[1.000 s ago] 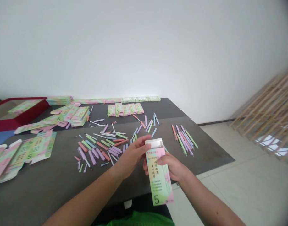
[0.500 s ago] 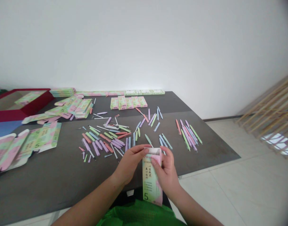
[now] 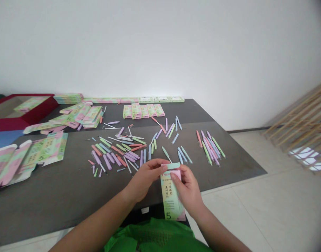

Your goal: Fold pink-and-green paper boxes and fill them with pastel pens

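Right hand (image 3: 189, 189) at pastel box's (image 3: 171, 201) right edge, left hand (image 3: 146, 179) at flap (image 3: 174, 166).

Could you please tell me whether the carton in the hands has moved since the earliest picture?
Yes: judged against the group of pens at right, the carton now appears farther left and nearer the wearer.

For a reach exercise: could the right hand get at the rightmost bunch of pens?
Probably yes: dark tabletop lies between the right hand and the rightmost bunch of pens, though that hand is busy holding the box.
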`<control>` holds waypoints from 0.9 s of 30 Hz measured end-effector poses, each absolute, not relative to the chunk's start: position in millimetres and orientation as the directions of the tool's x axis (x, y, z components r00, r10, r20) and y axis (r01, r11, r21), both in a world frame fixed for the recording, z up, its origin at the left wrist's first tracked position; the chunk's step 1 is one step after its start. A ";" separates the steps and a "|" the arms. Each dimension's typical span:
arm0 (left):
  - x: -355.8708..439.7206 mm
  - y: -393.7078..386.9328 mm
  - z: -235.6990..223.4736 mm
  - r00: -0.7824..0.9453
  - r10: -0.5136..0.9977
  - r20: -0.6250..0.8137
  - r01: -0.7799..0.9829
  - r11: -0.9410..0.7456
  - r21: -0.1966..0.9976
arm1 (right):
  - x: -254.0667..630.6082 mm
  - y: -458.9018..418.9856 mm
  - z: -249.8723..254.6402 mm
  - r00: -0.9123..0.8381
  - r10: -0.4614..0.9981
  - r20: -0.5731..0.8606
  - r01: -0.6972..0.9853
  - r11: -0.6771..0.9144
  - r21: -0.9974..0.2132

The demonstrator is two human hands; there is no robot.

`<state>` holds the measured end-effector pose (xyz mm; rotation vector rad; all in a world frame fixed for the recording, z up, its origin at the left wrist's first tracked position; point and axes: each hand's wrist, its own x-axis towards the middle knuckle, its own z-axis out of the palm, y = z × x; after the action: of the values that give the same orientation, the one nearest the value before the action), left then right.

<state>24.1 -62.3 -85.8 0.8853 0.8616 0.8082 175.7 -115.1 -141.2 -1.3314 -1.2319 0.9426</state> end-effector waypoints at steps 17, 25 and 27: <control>8.9 -50.5 -76.0 0.528 0.848 -0.034 0.270 -0.130 0.954 | 174.8 -119.4 -135.6 0.120 0.992 0.025 0.230 -0.003 -0.973; 9.7 -43.0 -75.1 0.604 0.793 0.074 0.248 -0.276 0.929 | 178.6 -116.8 -136.8 0.099 0.995 0.027 0.139 0.014 -0.990; 9.7 -42.8 -76.8 0.616 0.776 0.139 0.262 -0.368 0.892 | 178.1 -115.4 -135.9 0.086 0.996 -0.035 0.030 -0.037 -0.999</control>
<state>9.7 -42.8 -76.8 1.9186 0.8249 0.7009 178.1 -115.4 -135.9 -1.2985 -1.1515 1.1563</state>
